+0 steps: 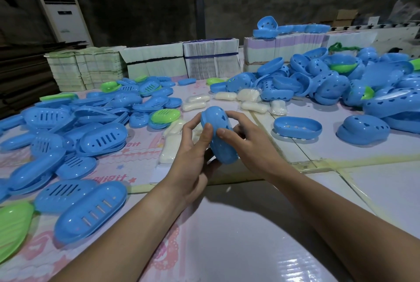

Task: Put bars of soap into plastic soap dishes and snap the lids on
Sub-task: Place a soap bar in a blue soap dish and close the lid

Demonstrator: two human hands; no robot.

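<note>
Now my left hand and right hand both clamp around the blue soap dish, held above the table, and uneven thumb pressure could leave one lid edge unseated, or let the slick shell squirt free.

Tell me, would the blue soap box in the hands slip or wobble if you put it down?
Probably a bit slippery: the blue soap box looks smooth and glossy, and both the left hand and right hand grip it. Its rounded shell might rock on the table. It is likely stiff, keeping its shape under the fingers.
</note>
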